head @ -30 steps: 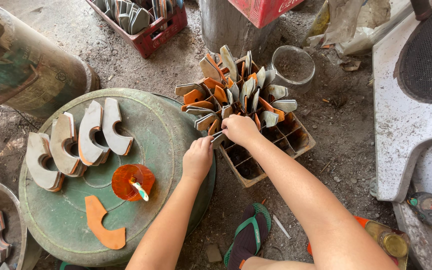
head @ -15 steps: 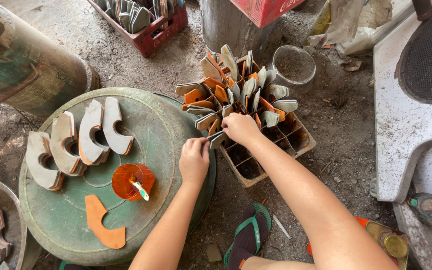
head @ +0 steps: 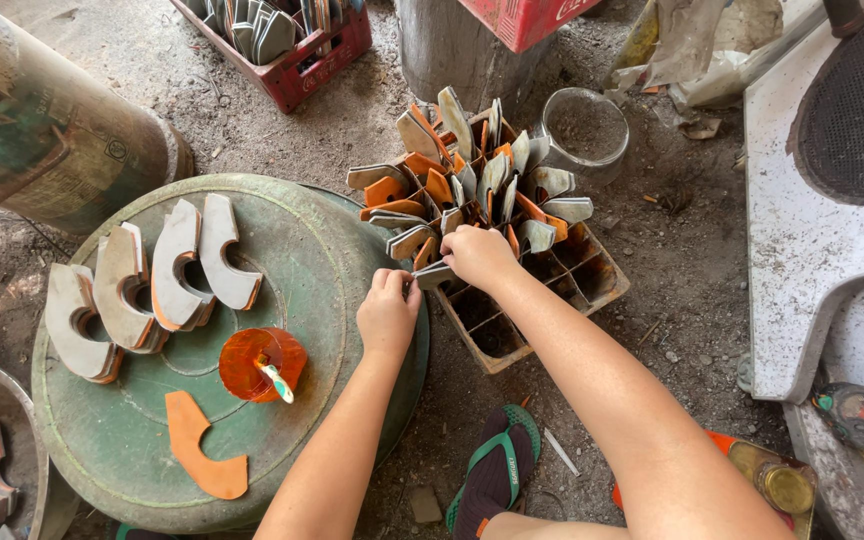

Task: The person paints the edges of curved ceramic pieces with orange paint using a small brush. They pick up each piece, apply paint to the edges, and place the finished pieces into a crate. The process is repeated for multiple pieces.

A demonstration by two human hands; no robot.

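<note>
Grip: right hand [head: 476, 256] and left hand [head: 388, 312] jointly pinch grey cutout piece [head: 436, 276] | over divided crate [head: 512, 320]

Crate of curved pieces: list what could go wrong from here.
1. Both hands, left hand and right hand, pinch one grey piece at the crate edge; packed neighbours may snag or get pulled out with it.
2. The leaning stacks on the green lid could topple if it is bumped.
3. The orange dish and its tool might be knocked.
</note>
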